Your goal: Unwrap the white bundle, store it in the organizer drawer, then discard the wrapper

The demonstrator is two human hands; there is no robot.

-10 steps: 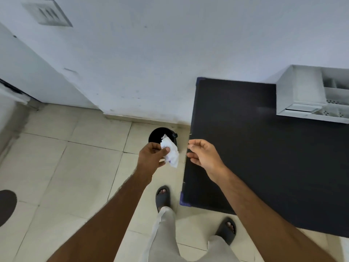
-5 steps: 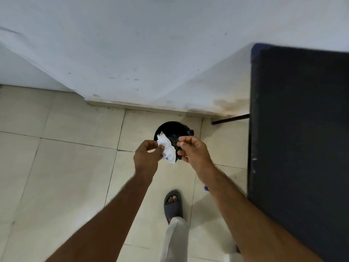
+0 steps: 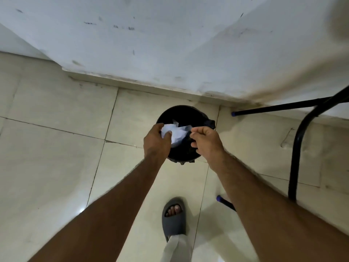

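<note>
Tiled floor, black bin (image 3: pixel 184 114) by the wall.
Left hand (image 3: pixel 155 143) grips the crumpled wrapper (image 3: pixel 174 134) above it; right hand (image 3: pixel 206 141) pinches its edge; only dropping remains.

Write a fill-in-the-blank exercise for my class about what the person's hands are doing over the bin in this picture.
1. The left hand holds a crumpled wrapper whose colour is ____.
2. Both hands are above a round black ____ standing on the tiled floor.
3. The right hand has its fingers ____, not spread.
4. The grey sandal shows bare ____.

Missing words: white; bin; curled; toes
</note>
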